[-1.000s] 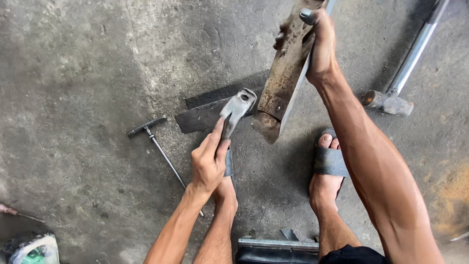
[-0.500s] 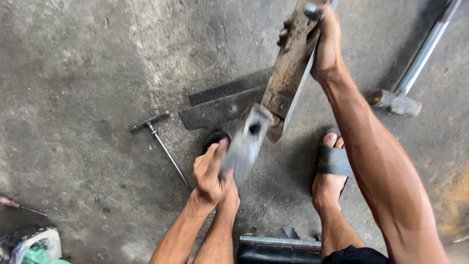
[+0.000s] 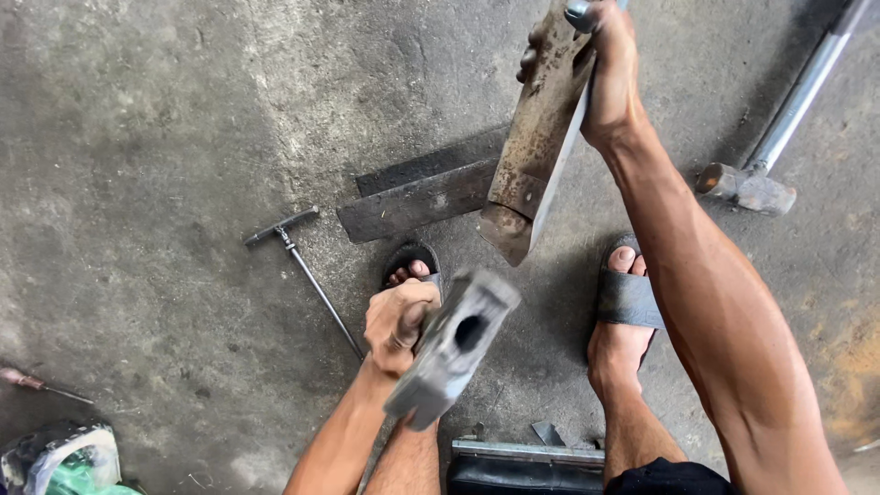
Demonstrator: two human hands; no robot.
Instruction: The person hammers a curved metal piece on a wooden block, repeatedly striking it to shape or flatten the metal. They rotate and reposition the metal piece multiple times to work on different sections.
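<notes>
- At the far left edge, a bag (image 3: 57,458) with green contents and a thin red-handled tool (image 3: 37,385) lie on the concrete floor (image 3: 137,137), as they did a second earlier.
- A T-handled rod (image 3: 302,261) rests on the floor just left of the left foot, unmoved.
- The left hand (image 3: 399,323), fingers clenched round a handle, has pulled the hammer (image 3: 454,346) back from the bar; the grey head, blurred with motion, now hangs raised above the left sandal, well nearer the camera than a second ago, when it sat by the bar's lower end.
- Two flat dark steel strips (image 3: 417,197) lie on the floor behind the bar.
- The right hand (image 3: 610,69) keeps its grasp on the top of the rusty steel bar (image 3: 536,137), held tilted with its lower tip off the floor between the feet.
- A long-handled sledgehammer (image 3: 747,188) lies at the right, untouched.
- The backswing reads as a fresh blow being readied against the bar.
</notes>
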